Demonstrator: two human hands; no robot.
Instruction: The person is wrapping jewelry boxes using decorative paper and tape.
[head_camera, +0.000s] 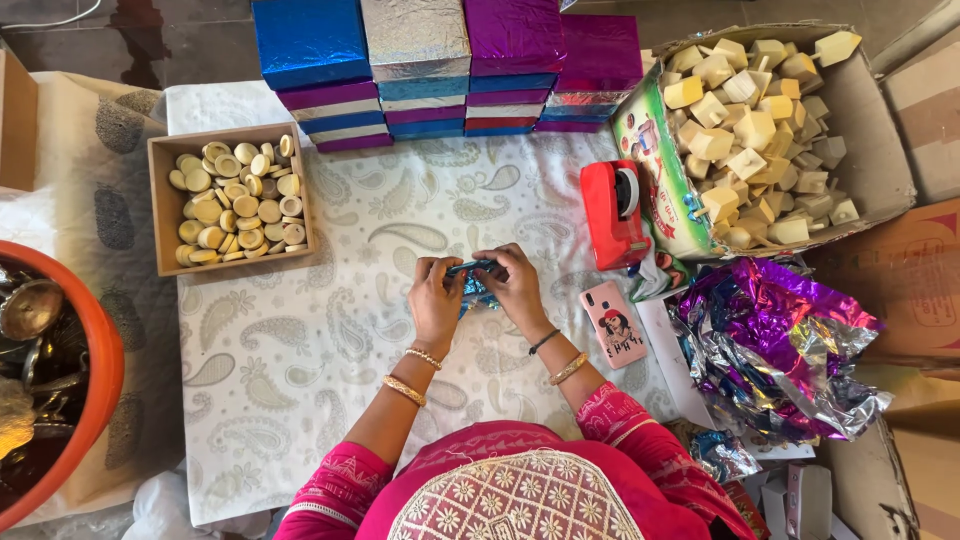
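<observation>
i see the surface (300, 370) under a paisley cloth, and the tape dispenser (612, 213) is my landmark. right of it sits a cardboard box of wooden blocks (880, 130); behind it, stacked foil-wrapped boxes (450, 70); far left of it, a tray of wooden discs (232, 198). just left of it, my left hand (436, 295) and right hand (517, 285) both pinch a small blue foil-wrapped piece (474, 272).
</observation>
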